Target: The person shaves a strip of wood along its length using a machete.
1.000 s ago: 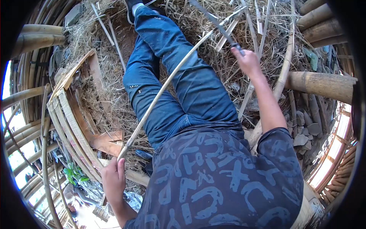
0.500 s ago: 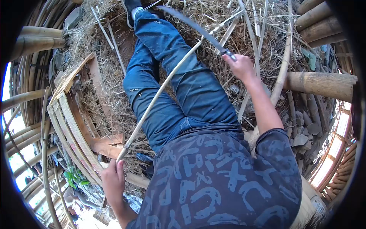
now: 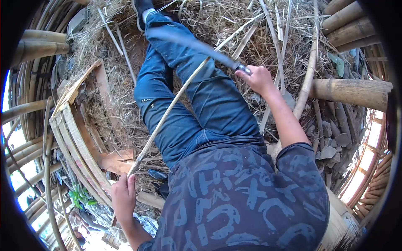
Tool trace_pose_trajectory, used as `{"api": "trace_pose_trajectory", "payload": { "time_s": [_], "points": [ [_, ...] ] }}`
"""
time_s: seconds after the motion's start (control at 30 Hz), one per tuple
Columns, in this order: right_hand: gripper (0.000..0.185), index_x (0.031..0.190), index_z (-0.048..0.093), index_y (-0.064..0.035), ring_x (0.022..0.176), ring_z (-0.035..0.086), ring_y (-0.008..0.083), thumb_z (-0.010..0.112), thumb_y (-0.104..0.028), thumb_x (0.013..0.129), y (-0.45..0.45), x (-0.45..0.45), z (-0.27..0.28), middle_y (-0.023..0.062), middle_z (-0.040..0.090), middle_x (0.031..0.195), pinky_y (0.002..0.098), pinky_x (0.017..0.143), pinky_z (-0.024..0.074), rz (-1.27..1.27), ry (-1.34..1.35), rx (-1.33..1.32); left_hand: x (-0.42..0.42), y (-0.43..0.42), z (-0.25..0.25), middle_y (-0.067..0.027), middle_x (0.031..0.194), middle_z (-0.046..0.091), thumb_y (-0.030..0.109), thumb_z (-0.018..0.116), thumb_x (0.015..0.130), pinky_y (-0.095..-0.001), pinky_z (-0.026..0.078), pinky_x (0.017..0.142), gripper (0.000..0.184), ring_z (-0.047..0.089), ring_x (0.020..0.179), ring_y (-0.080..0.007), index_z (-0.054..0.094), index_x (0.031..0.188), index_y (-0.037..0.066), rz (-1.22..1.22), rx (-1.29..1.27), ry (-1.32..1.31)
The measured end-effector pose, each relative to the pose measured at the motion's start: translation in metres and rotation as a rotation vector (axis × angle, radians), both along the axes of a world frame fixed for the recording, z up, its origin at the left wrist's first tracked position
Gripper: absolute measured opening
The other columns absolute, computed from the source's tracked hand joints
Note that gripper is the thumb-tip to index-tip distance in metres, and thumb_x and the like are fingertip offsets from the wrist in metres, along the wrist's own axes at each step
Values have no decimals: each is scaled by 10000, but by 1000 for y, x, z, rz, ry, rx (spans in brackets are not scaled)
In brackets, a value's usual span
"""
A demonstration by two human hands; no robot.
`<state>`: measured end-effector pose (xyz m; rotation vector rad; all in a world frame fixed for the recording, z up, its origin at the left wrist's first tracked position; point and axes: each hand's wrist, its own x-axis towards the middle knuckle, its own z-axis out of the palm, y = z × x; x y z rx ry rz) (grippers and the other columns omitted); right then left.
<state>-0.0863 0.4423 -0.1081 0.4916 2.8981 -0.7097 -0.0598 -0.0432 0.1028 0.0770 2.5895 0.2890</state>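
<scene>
My left hand (image 3: 124, 192) is closed round the near end of a long, pale, thin stick (image 3: 167, 113). It slants up and right across my jeans (image 3: 222, 100), its far end over the straw. In my right hand (image 3: 260, 79) is a machete by its dark handle (image 3: 243, 69). Its long blade (image 3: 190, 42) is smeared by motion and points up and left, crossing over the stick near my right knee. Whether blade and stick touch, I cannot tell.
Straw and shavings (image 3: 113, 100) cover the ground, with thin strips lying about. On the left stands a slatted wooden piece (image 3: 79, 142). A thick bamboo pole (image 3: 351, 93) juts in from the right, beside a long pole (image 3: 309, 79) and broken stones (image 3: 328, 150).
My right hand has moved down and to the left with the machete, its blade swinging lower along the stick. My left hand keeps its hold, nearly still.
</scene>
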Motion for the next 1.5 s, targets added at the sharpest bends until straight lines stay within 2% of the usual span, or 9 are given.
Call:
{"api": "trace_pose_trajectory", "payload": {
  "time_s": [0.2, 0.43, 0.57, 0.77, 0.87, 1.07, 1.23, 1.43, 1.5],
  "points": [
    [725, 731, 671, -39, 724, 671, 397, 477, -726, 860, 56, -4, -46, 204, 662, 683, 489, 649, 514, -266, 9, -22, 16, -7, -1, -220, 607, 525, 253, 511, 992, -464, 366, 526, 321, 506, 546, -422, 558, 819, -13, -109, -14, -3],
    [673, 797, 697, -95, 724, 677, 387, 519, -744, 819, 14, -9, 0, 192, 672, 705, 455, 653, 535, 142, 27, 141, -11, -6, -1, -223, 588, 513, 244, 503, 996, -474, 368, 537, 322, 515, 568, -427, 546, 807, -14, -25, -10, -66],
    [693, 752, 687, -42, 677, 678, 350, 514, -705, 856, 76, -12, -27, 175, 665, 679, 462, 601, 498, -245, -50, 30, 7, 2, 5, -236, 601, 514, 242, 504, 994, -471, 373, 534, 316, 515, 576, -433, 555, 812, -11, -118, 21, -84],
    [711, 821, 693, -68, 707, 689, 353, 524, -758, 804, 17, -14, 18, 154, 680, 700, 446, 646, 535, 117, 22, 164, -26, -8, 8, -212, 576, 514, 213, 497, 993, -463, 382, 541, 297, 539, 547, -372, 578, 832, -23, -130, 3, -29],
    [726, 753, 675, -65, 615, 669, 280, 508, -769, 810, 70, -11, -5, 96, 658, 637, 402, 582, 515, -264, -87, -66, -15, -38, 11, -178, 566, 512, 205, 492, 991, -430, 403, 557, 289, 533, 542, -331, 581, 828, -16, -141, 79, 22],
    [618, 773, 680, -79, 613, 650, 345, 556, -679, 848, 34, -8, 7, 142, 628, 606, 460, 565, 480, 16, 82, 169, -31, -18, 0, -199, 572, 486, 236, 497, 994, -454, 370, 531, 339, 480, 531, -380, 543, 782, -25, -62, 39, -93],
    [572, 715, 665, -96, 524, 593, 193, 584, -644, 858, 69, -19, 12, 74, 620, 577, 378, 514, 440, -205, -101, 117, -18, -9, 7, -203, 587, 502, 218, 510, 986, -443, 370, 531, 291, 501, 529, -341, 598, 843, -20, -149, 52, -84],
    [689, 725, 664, -56, 657, 674, 346, 518, -719, 841, 50, -2, -2, 158, 656, 646, 444, 584, 503, 48, 66, 173, -39, -36, -9, -210, 615, 521, 196, 505, 980, -446, 379, 540, 273, 516, 561, -378, 594, 834, -17, -78, 43, -70],
    [660, 729, 663, -63, 685, 666, 385, 544, -704, 835, 80, -8, -10, 174, 658, 669, 476, 600, 501, -280, -159, 83, -31, -43, -14, -216, 622, 517, 211, 504, 981, -453, 374, 548, 284, 512, 576, -396, 587, 828, -14, -142, 219, -7]
  ]
}}
